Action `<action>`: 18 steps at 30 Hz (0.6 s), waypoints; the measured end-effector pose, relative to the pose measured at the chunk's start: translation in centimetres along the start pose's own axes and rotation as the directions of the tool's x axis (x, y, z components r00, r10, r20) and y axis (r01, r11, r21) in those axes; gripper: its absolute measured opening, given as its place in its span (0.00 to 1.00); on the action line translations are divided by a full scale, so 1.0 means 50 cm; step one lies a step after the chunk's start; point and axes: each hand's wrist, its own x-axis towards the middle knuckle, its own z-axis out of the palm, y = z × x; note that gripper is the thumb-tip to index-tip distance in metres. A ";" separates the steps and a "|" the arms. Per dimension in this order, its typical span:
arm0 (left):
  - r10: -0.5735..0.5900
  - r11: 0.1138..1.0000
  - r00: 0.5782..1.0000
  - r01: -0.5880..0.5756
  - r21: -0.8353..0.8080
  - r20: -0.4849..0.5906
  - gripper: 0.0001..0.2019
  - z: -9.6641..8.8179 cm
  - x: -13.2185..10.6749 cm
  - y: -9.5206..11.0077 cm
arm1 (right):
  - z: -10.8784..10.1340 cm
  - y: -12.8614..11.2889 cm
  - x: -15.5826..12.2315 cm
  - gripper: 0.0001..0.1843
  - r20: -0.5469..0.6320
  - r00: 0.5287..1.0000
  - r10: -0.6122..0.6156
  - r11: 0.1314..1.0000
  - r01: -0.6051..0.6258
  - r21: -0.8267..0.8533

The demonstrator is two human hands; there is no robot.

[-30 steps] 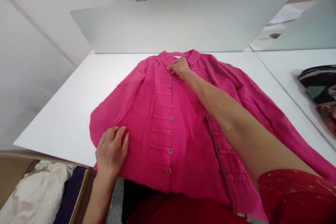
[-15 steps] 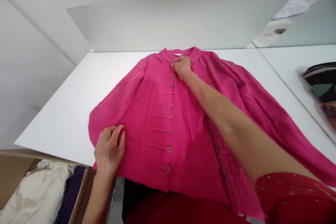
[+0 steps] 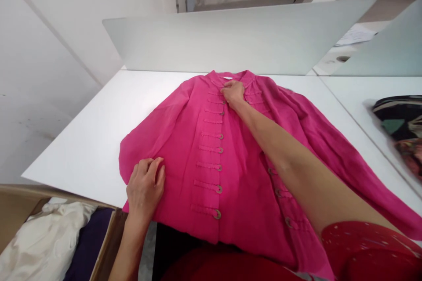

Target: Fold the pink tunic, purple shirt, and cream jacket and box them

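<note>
A bright pink shirt (image 3: 186, 171) lies front side up, with its collar toward the back. Cord loops and round, ring-like buttons run down its front edge. Near the neck, my right hand (image 3: 233, 92) pinches the front edge just below the collar; the forearm crosses the right front panel. My left hand (image 3: 147, 186) rests on the lower left side of the garment, by the bent sleeve, its fingers loosely curled and the thumb a little apart. The shirt's hem hangs over the near table edge. The left cuff is hidden.
The shirt lies on a white table (image 3: 89, 127) backed by a frosted panel (image 3: 224, 39). At lower left, a cardboard box (image 3: 105, 246) holds cream cloth (image 3: 49, 237) and dark purple cloth (image 3: 90, 241). A patterned dark cloth item (image 3: 400, 116) lies at right.
The view has tilted up slightly, so everything sits a little lower and further right. Both hands keep their places on the shirt.
</note>
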 end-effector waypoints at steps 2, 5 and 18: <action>0.009 1.000 1.000 -0.009 -0.004 -0.008 0.11 0.000 0.000 0.001 | 0.000 0.001 0.003 0.14 -0.022 0.999 0.026 0.999 -0.025 0.027; 0.001 1.000 1.000 -0.001 -0.010 0.002 0.11 -0.002 -0.001 0.002 | -0.002 0.002 0.002 0.15 -0.030 0.999 0.038 0.998 -0.037 0.046; -0.333 0.943 0.932 0.333 0.031 0.142 0.21 -0.033 0.040 -0.009 | -0.042 -0.046 -0.067 0.20 0.013 0.997 -0.079 0.969 0.080 -0.232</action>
